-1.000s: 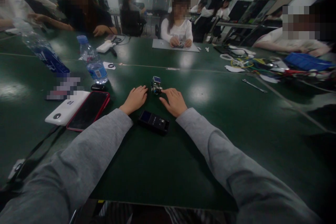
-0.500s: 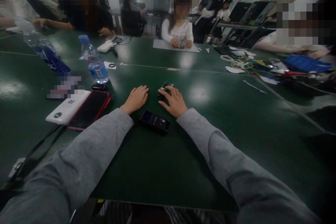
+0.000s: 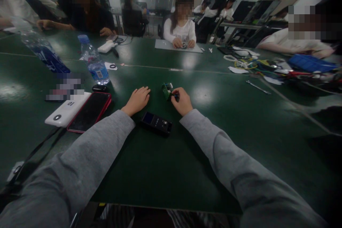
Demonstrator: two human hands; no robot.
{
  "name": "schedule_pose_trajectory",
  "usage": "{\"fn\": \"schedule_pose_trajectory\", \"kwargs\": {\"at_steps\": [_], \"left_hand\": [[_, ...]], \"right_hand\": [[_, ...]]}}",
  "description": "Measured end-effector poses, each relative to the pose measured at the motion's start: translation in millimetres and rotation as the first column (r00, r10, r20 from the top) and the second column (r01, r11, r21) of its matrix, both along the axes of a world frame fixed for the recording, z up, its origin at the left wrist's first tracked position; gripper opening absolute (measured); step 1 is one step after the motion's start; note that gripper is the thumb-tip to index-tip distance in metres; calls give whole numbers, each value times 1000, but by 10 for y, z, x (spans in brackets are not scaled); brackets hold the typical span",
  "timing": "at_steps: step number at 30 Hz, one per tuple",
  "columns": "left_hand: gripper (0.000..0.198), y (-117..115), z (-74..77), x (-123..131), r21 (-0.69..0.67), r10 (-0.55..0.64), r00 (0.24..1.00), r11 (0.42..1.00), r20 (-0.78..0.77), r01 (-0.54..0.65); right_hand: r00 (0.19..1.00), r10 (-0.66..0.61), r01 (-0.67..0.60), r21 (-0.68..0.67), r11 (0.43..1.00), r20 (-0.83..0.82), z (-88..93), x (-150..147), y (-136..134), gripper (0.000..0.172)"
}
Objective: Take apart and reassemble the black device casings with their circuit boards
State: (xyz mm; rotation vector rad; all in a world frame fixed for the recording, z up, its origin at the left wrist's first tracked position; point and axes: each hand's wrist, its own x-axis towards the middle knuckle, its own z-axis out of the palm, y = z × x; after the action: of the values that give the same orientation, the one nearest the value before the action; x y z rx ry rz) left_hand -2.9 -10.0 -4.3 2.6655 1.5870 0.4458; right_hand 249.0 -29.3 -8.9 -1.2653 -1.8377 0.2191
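Observation:
My right hand [image 3: 182, 101] pinches a small green circuit board [image 3: 166, 92] at its near right edge, and the board is tilted up on its side. White and blue parts show on the board. My left hand [image 3: 137, 100] lies flat on the green table, fingers stretched out, holding nothing. Between my wrists rests a black handheld device [image 3: 156, 123] with a small screen and buttons, touched by neither hand.
Left of my left hand are a red-edged phone [image 3: 89, 113], a white power bank [image 3: 65, 110] with a cable, and a water bottle [image 3: 96, 66]. A wrench [image 3: 258, 87] and a heap of cables [image 3: 256, 65] lie to the right. Several people sit around.
The fingers of my right hand have closed from a spread pose into a pinch. The circuit board has turned from lying under them to tilted on its side. My left hand stays put.

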Motion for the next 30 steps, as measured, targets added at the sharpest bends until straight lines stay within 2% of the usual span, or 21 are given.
{"fn": "schedule_pose_trajectory", "kwargs": {"at_steps": [4, 7, 13, 16, 22, 26, 28, 30], "left_hand": [[45, -14, 21, 13, -18, 10, 1000, 1000, -2, -10], [45, -21, 25, 18, -10, 12, 1000, 1000, -2, -12], [46, -15, 14, 6, 0, 4, 1000, 1000, -6, -4], [46, -13, 11, 2, 4, 2, 1000, 1000, -3, -2], [46, -4, 4, 5, 8, 3, 1000, 1000, -1, -3], [45, -3, 8, 5, 5, 4, 1000, 1000, 1, -4], [46, -5, 11, 5, 0, 3, 1000, 1000, 4, -3], [46, -7, 15, 7, -5, 4, 1000, 1000, 4, -4]], "right_hand": [[946, -40, -4, -134, 991, -323, -107, 61, 148, 25], [878, -81, -5, -179, 984, -472, -184, 107, 230, 30], [824, -235, 111, -261, 959, -515, -239, 187, 276, 26], [799, -235, 83, -285, 955, -553, -224, 189, 278, 26], [802, -229, 53, -315, 948, -552, -210, 203, 310, 26], [758, -206, -13, -330, 944, -619, -226, 205, 328, 31], [765, -213, 1, -329, 944, -608, -246, 199, 334, 31], [795, -247, 66, -326, 943, -554, -271, 196, 339, 28]]}}
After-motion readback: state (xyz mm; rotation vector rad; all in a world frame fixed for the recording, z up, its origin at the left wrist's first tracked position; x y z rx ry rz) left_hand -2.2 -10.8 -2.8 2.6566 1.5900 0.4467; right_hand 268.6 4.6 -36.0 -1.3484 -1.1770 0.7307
